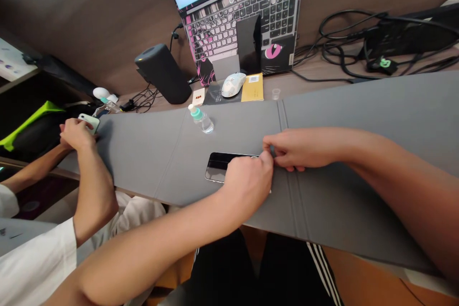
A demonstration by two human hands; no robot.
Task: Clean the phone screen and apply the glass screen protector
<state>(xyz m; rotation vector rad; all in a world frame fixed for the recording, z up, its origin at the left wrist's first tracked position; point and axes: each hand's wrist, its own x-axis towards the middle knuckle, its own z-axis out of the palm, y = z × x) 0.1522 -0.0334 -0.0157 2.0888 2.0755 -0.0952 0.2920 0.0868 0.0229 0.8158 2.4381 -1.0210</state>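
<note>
A smartphone (216, 167) with a dark, shiny screen lies face up on the grey desk mat (229, 138). My left hand (249, 177) covers the phone's right part, its fingers curled together near that end. Right beside it is my right hand (296, 148), also closed, thumb and fingertips pinched and meeting the left fingertips. Anything between the fingertips is hidden or too small to name. Behind the phone stands a small clear pump bottle (204, 122) with a turquoise collar and white top.
A laptop (229, 28) leans at the back, with a dark phone (249, 43) against its keyboard. A white mouse (233, 84), a yellow packet (253, 88) and a black speaker (165, 74) stand before it. Cables (344, 52) tangle at right. At left, another person's hands (77, 134) hold a pale phone.
</note>
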